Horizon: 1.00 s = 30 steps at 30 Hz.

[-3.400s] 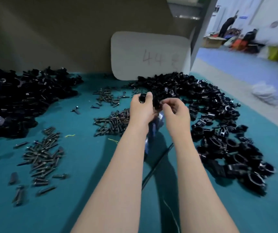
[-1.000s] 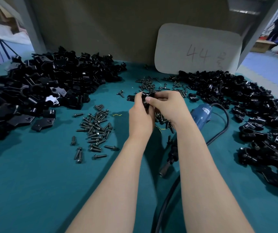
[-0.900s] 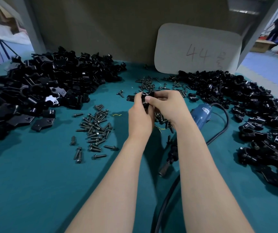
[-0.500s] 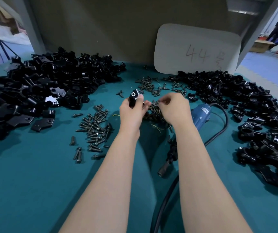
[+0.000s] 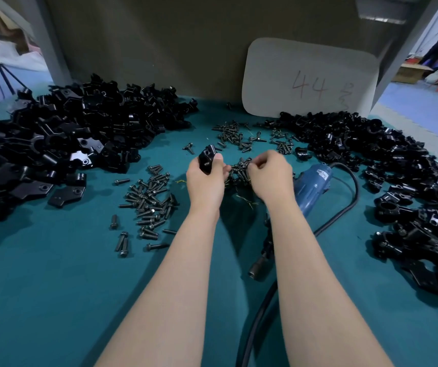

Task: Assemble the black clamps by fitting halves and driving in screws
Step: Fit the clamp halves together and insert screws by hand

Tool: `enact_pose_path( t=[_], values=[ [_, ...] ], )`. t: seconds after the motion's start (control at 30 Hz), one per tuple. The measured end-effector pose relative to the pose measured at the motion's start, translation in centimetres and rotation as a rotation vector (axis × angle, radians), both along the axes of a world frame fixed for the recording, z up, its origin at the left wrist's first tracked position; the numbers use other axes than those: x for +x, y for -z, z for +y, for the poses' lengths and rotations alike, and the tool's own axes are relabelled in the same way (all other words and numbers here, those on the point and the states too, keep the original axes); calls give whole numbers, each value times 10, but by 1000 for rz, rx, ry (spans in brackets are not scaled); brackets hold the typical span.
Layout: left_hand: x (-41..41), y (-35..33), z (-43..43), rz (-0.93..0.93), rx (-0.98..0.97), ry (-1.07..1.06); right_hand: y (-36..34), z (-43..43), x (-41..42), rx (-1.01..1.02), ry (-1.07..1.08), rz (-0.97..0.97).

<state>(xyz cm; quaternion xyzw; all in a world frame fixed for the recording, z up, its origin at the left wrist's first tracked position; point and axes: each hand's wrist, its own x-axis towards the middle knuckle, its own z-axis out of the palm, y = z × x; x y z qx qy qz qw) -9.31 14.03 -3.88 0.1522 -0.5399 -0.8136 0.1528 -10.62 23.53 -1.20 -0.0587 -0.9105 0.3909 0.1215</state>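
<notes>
White card (image 5: 310,62) at the bench (image 5: 53,287) rear reads "44" in red; the marks after it are illegible. The label (image 5: 323,174) on the blue power driver (image 5: 313,189) is unreadable. Left grip (image 5: 207,181) is closed around a black clamp (image 5: 207,158), raised above the bench at centre. Right grip (image 5: 271,176) is curled, with its fingertips (image 5: 251,168) at the screw heap (image 5: 239,170); whether it has a screw cannot be told.

The clamp (image 5: 207,158) has a smooth, semi-gloss black coat, the screws (image 5: 149,202) are dull dark metal, the cloth (image 5: 53,300) is matt teal, the driver (image 5: 313,186) glossy blue plastic, its cable (image 5: 345,215) smooth black, the card (image 5: 308,78) matt white.
</notes>
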Motion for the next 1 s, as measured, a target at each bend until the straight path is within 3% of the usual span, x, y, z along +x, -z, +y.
enact_pose_path(
  t=[0.1,0.13,0.27,0.43,0.63,1.0],
  values=[
    [0,2,1,4,-166,4,-11,4,0,-437,-61,55],
    [0,2,1,-2,-233,2,-13,5,0,-481,-111,61],
    [3,3,2,-14,-454,-26,-19,5,2,-374,-251,104],
    [6,3,4,-21,-569,-31,-23,0,6,-544,-211,97],
    [7,3,5,4,-607,-25,-20,-3,7,-242,-174,190],
    [6,3,7,-29,-653,-64,-20,-9,9,-142,-219,202]
  ],
)
